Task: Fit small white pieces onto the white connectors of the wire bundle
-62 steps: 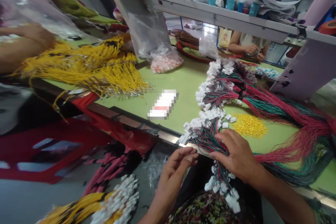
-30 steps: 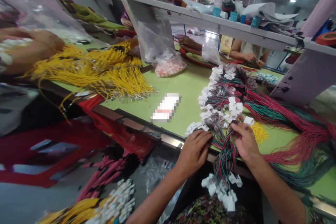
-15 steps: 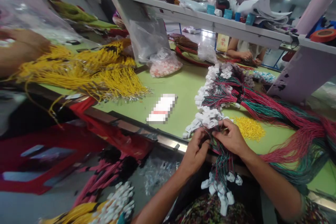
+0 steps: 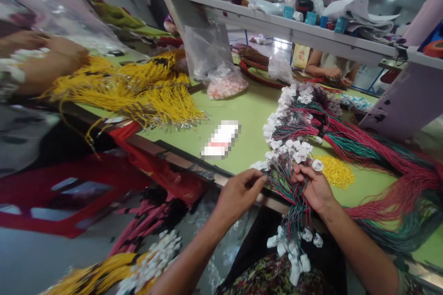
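Note:
My right hand (image 4: 314,189) is closed round a bunch of red and green wires with white connectors (image 4: 292,166) at the front edge of the green table (image 4: 242,115). Some of its connector ends (image 4: 294,249) hang down over my lap. My left hand (image 4: 238,193) is just left of the bunch, its fingertips pinched on a strand of it near the white plugs. A small heap of yellow parts (image 4: 335,171) lies right of my right hand.
A large sheaf of red and green wires (image 4: 380,161) runs off to the right. Yellow wires (image 4: 138,87) lie at the left under another person's arm (image 4: 44,60). A plastic bag of pink-white parts (image 4: 224,84) stands farther back, below a shelf (image 4: 311,32). Another person's hands (image 4: 330,73) work behind.
My left hand came up from below the table edge to the wire bunch. My right hand has shifted its hold and raised some white connectors above its fingers.

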`<state>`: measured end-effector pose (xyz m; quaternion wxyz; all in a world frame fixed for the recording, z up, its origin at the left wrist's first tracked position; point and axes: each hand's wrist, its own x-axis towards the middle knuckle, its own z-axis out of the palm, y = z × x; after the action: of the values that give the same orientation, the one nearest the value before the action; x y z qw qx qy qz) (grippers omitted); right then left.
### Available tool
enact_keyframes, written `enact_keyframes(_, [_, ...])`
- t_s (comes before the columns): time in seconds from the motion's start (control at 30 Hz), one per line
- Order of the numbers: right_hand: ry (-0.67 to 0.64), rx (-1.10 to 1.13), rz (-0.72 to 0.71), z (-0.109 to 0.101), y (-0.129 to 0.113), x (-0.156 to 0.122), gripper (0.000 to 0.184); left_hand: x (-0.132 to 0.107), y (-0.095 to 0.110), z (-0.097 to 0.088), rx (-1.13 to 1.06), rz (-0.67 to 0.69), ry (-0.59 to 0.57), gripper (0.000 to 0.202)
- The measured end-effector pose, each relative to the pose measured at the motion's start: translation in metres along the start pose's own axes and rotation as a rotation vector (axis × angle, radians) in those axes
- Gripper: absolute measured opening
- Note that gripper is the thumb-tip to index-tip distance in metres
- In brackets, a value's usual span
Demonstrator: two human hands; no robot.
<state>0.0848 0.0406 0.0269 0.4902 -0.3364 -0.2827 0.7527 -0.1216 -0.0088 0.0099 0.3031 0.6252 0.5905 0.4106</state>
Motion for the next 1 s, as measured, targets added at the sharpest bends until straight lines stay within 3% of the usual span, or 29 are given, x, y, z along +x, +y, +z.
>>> enact_keyframes(0.1, [0.011, 0.010, 0.006, 0.001, 0.002, 0.000, 0.022, 0.005, -0.020, -0.030, 0.265, -0.004, 0.406, 0.032])
enact_keyframes(0.2, [0.023, 0.005, -0.001, 0.001, 0.004, 0.000, 0.023, 0.021, -0.035, -0.060, 0.538, -0.056, 0.534, 0.055])
enact_keyframes(0.23, [0.026, 0.004, -0.006, 0.001, 0.004, 0.000, 0.024, 0.027, -0.038, -0.068, 0.620, -0.087, 0.533, 0.067])
enact_keyframes(0.3, [0.028, -0.002, -0.015, 0.001, 0.004, 0.001, 0.025, 0.039, -0.043, -0.079, 0.734, -0.166, 0.404, 0.084])
enact_keyframes(0.43, [0.021, 0.001, -0.018, 0.001, 0.004, 0.000, 0.024, 0.055, -0.049, -0.085, 0.821, -0.326, 0.207, 0.093])
enact_keyframes(0.73, [0.010, -0.017, -0.032, 0.002, 0.005, -0.002, 0.026, 0.079, -0.049, -0.077, 0.882, -0.389, 0.220, 0.098])
enact_keyframes(1.0, [0.015, -0.047, -0.043, 0.000, 0.008, 0.000, 0.027, 0.146, -0.046, -0.051, 0.797, -0.331, 0.202, 0.101])
